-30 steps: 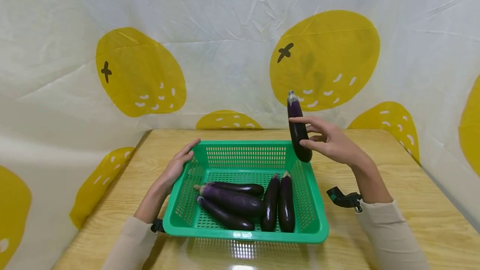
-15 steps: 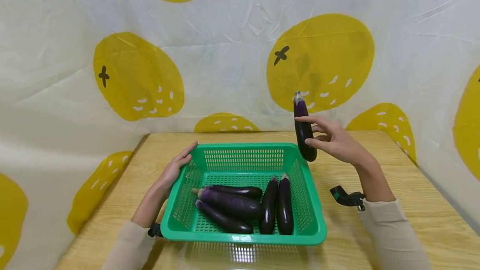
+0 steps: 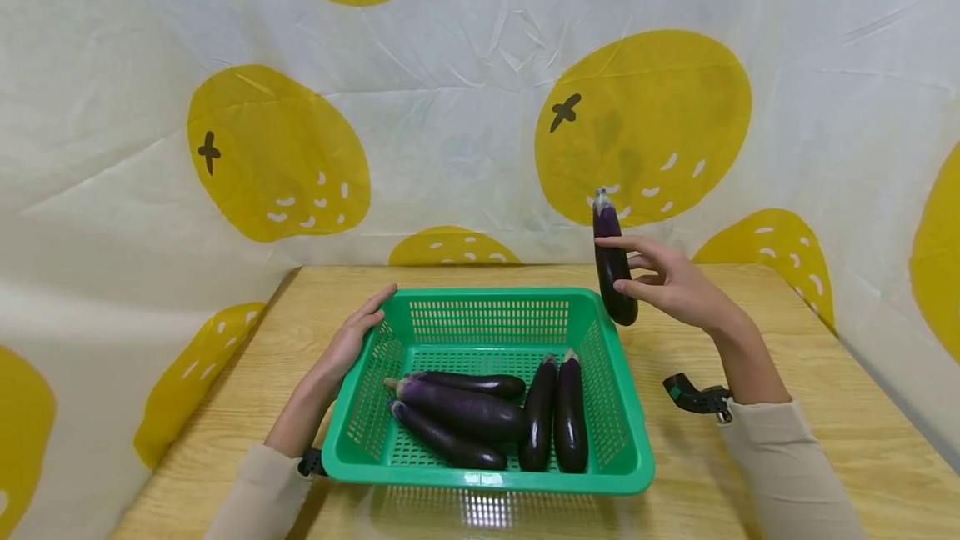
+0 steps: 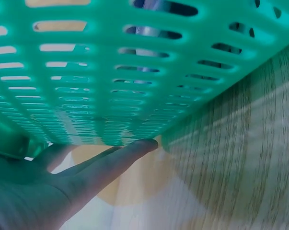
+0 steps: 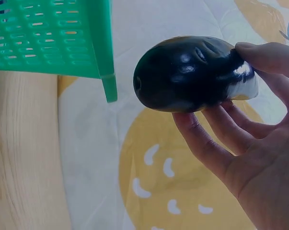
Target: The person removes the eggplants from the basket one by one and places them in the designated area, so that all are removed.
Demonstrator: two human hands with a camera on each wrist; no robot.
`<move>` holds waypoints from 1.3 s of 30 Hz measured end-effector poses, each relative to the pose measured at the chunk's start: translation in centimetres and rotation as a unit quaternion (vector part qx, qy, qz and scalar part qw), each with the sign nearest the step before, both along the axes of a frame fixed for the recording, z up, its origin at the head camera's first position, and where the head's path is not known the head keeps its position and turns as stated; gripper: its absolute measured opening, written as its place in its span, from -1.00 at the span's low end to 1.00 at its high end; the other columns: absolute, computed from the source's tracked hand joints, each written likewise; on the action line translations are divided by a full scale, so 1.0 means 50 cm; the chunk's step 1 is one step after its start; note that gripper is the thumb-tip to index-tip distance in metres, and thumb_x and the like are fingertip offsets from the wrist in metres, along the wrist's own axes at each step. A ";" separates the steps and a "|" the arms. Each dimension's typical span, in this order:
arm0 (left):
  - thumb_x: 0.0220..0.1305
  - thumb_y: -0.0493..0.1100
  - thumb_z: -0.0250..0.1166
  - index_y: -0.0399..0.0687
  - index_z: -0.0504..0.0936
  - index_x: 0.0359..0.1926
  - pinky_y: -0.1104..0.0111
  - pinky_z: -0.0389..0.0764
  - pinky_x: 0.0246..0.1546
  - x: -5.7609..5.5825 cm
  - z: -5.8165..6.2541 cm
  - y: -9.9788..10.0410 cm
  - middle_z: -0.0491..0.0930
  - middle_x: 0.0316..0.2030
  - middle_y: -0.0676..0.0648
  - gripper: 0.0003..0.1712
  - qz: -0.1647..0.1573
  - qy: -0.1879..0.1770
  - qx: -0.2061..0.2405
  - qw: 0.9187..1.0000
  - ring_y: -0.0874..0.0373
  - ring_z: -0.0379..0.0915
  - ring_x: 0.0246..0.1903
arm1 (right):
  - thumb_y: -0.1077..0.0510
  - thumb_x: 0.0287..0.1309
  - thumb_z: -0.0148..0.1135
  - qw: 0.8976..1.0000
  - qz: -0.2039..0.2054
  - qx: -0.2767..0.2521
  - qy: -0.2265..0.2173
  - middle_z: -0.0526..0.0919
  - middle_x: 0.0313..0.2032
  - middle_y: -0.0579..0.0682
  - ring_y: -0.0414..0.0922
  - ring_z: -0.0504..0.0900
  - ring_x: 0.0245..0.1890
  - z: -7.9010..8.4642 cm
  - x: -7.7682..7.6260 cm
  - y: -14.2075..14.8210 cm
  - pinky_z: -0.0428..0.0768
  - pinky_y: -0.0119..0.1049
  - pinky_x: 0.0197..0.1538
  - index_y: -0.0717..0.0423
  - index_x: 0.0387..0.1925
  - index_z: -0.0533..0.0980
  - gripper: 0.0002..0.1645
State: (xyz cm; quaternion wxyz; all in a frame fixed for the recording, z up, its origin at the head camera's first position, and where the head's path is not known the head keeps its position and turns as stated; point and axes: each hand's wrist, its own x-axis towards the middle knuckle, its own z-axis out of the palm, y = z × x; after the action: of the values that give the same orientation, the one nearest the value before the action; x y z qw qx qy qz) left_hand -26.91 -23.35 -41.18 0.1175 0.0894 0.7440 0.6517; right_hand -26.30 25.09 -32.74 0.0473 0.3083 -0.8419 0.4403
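My right hand (image 3: 671,286) pinches an eggplant (image 3: 613,261) between thumb and fingers, its stalk end up. The eggplant's lower end overlaps the far right corner of the green basket (image 3: 633,407) in the head view. In the right wrist view, this dark, glossy eggplant (image 5: 192,74) appears end-on, apart from the basket wall (image 5: 94,38). My left hand (image 3: 348,344) rests along the basket's left side, near the far corner. Straight fingers (image 4: 118,160) lie against the outside of the slotted wall (image 4: 98,105). Several eggplants (image 3: 461,408) lie inside the basket.
The basket stands on a light wood table (image 3: 757,340). A white cloth with yellow fruit shapes (image 3: 450,148) hangs behind the table and along its sides. Black wrist mounts (image 3: 693,396) stick out near both sleeves.
The right hand has shifted a little to the right with the eggplant, toward the outside of the basket's far right corner. The left hand stays on the basket.
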 end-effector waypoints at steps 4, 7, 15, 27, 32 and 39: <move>0.69 -0.03 -0.25 0.29 0.05 0.66 -0.02 -0.06 0.55 0.002 0.000 -0.002 -0.11 0.67 0.08 -0.39 -0.001 0.003 -0.006 1.000 -0.02 -0.15 0.62 | 0.24 0.47 0.17 1.000 -0.009 0.006 -0.004 0.24 0.53 0.21 0.31 0.55 0.23 -0.001 0.000 0.005 0.66 -0.37 -0.06 -0.02 0.53 0.31 -0.33; 0.70 0.00 -0.24 0.29 0.04 0.66 -0.02 -0.07 0.55 0.002 0.000 -0.004 -0.11 0.67 0.08 -0.40 0.000 0.006 -0.007 1.000 -0.02 -0.15 0.62 | 0.22 0.48 0.17 1.000 -0.018 0.009 -0.012 0.23 0.54 0.19 0.30 0.53 0.25 0.002 -0.003 0.009 0.64 -0.39 -0.03 -0.06 0.54 0.30 -0.32; 0.70 0.04 -0.23 0.34 0.04 0.66 0.35 0.25 0.31 0.000 0.003 -0.009 -0.09 0.67 0.05 -0.40 0.003 0.005 -0.020 1.000 -0.05 0.01 0.55 | 0.20 0.47 0.19 1.000 -0.021 0.002 -0.021 0.21 0.54 0.20 0.37 0.48 0.31 0.005 -0.015 0.013 0.61 -0.46 0.00 -0.05 0.54 0.30 -0.32; 0.71 0.01 -0.25 0.27 0.03 0.66 0.27 0.19 0.37 0.000 0.003 -0.004 -0.08 0.67 0.00 -0.40 0.007 0.008 -0.022 1.000 -0.06 -0.02 0.58 | 0.19 0.48 0.19 0.999 -0.033 0.006 -0.027 0.23 0.54 0.20 0.35 0.49 0.31 -0.014 -0.023 0.028 0.58 -0.47 0.02 -0.04 0.55 0.29 -0.32; 0.71 0.02 -0.27 0.29 0.02 0.66 0.33 0.25 0.34 0.000 0.004 -0.002 -0.11 0.67 0.04 -0.40 -0.003 0.010 -0.019 1.000 -0.04 -0.03 0.58 | 0.19 0.48 0.18 0.999 -0.037 0.002 -0.028 0.24 0.52 0.21 0.34 0.51 0.28 -0.017 -0.024 0.033 0.60 -0.47 0.01 -0.03 0.55 0.29 -0.32; 0.72 0.03 -0.29 0.30 0.02 0.66 0.42 0.30 0.27 0.003 0.000 -0.002 -0.12 0.67 0.01 -0.41 -0.012 0.016 -0.021 1.000 -0.07 -0.03 0.58 | 0.21 0.47 0.18 0.999 -0.034 -0.007 -0.035 0.27 0.50 0.25 0.33 0.53 0.25 -0.023 -0.024 0.036 0.61 -0.47 -0.01 0.01 0.55 0.29 -0.32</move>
State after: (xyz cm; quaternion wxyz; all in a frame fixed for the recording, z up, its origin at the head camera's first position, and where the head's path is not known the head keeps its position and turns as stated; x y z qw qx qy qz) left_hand -26.77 -23.47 -41.18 0.1147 0.1063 0.7583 0.6329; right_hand -27.51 26.90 -33.87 0.0346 0.2636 -0.8499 0.4549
